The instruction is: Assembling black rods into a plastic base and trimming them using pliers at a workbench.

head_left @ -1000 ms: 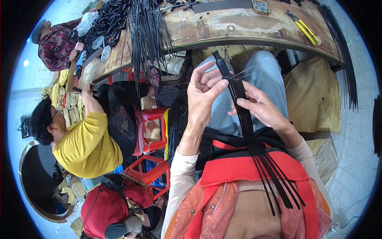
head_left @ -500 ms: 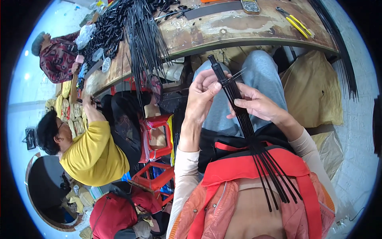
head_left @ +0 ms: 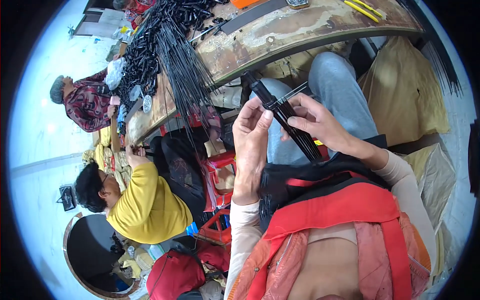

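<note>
A black folded umbrella frame (head_left: 281, 111) is held slantwise above my lap, its thick tube end pointing up and left toward the table. My left hand (head_left: 250, 132) closes on it just below the thick collar, with the thumb along its side. The fingers of my right hand (head_left: 322, 122) close round the bundle of thin ribs a little lower down. A few thin metal rods (head_left: 294, 91) stick out sideways from the collar between my hands. The lower ends of the ribs run down to the dark cloth at my waist, where they are hard to make out.
The worn wooden table (head_left: 295, 30) ahead carries a heap of black umbrella parts (head_left: 140, 65), a bundle of thin black ribs (head_left: 182, 65) overhanging its edge, and yellow-handled pliers (head_left: 362, 10). A person in yellow (head_left: 145, 202) sits at left near red stools (head_left: 218, 180). Sacks (head_left: 407, 92) stand at right.
The view has shifted, so the table and people sit differently in it. Rib ends that hung over my red apron no longer show there. Both hands keep hold of the frame.
</note>
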Tool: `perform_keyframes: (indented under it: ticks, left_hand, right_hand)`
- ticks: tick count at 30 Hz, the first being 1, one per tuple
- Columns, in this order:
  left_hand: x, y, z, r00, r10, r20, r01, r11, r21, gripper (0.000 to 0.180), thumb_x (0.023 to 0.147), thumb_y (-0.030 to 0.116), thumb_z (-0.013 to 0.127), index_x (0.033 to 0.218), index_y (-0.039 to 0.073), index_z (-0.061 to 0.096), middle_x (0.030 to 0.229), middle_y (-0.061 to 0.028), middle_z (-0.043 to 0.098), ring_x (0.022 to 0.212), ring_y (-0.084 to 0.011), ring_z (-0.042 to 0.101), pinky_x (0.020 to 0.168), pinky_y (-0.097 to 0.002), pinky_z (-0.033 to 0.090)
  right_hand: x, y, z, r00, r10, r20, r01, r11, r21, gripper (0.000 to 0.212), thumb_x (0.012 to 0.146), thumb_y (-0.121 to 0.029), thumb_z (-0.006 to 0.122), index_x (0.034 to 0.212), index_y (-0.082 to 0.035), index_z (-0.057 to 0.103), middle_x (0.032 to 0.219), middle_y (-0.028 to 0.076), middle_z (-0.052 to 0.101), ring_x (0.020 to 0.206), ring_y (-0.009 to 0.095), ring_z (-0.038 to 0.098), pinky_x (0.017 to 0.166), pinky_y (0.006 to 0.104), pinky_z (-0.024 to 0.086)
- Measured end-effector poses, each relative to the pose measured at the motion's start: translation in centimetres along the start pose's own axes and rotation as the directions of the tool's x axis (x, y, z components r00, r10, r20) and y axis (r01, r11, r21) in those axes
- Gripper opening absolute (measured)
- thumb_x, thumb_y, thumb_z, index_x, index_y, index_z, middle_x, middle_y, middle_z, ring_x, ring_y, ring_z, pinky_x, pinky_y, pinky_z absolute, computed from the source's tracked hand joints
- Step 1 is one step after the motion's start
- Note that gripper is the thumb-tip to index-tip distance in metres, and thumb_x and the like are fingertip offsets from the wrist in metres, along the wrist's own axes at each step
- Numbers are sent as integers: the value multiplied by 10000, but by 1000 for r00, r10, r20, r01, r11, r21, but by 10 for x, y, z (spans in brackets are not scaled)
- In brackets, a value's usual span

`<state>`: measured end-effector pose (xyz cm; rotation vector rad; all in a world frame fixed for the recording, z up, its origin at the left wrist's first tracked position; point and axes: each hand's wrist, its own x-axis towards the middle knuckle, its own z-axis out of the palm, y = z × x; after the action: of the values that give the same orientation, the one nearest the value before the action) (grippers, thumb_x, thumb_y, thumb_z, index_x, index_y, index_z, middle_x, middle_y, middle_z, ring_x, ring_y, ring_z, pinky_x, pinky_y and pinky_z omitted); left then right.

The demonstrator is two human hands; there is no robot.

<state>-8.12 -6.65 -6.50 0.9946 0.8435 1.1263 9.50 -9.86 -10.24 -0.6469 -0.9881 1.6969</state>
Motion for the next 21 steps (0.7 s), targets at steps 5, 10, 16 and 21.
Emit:
perform_keyframes:
  ticks: [5, 10, 16, 21]
  left_hand:
    - [13, 11, 8, 997, 55, 57, -52, 997, -49, 343, 918, 27, 611, 1248, -29, 536, 1109, -70, 626, 983, -137, 591, 911, -272, 460]
    - [32, 7, -1, 984, 49, 174, -34, 996, -87, 359, 937, 142, 599, 1269, 45, 502, 1219, -62, 578, 1120, -185, 562, 983, -343, 442]
    - [35, 11, 3, 986, -74, 147, 108, 965, -239, 388, 890, -48, 564, 1271, -24, 489, 1201, -102, 564, 1081, -192, 575, 976, -338, 443]
    - [36, 11, -6, 987, -54, 150, 83, 977, -195, 421, 879, 10, 601, 1275, -15, 459, 1189, -95, 533, 972, -220, 606, 812, -331, 523]
  right_hand:
    - [17, -7, -2, 992, -124, -6, 123, 987, -100, 176, 972, -73, 542, 1127, -9, 487, 992, 87, 621, 886, 130, 643, 812, 274, 520]
    - [35, -6, -11, 992, -122, 25, 123, 992, -15, 137, 963, -35, 535, 1095, -5, 510, 999, 72, 615, 894, 126, 638, 817, 267, 516]
    - [42, 1, -22, 995, -77, 63, 72, 994, 77, 135, 952, -20, 543, 1086, -8, 531, 1008, 61, 622, 896, 119, 633, 822, 262, 510]
    - [48, 1, -21, 993, -43, 108, 32, 994, 108, 93, 939, -33, 579, 1029, -14, 576, 946, 49, 649, 882, 103, 627, 794, 236, 497]
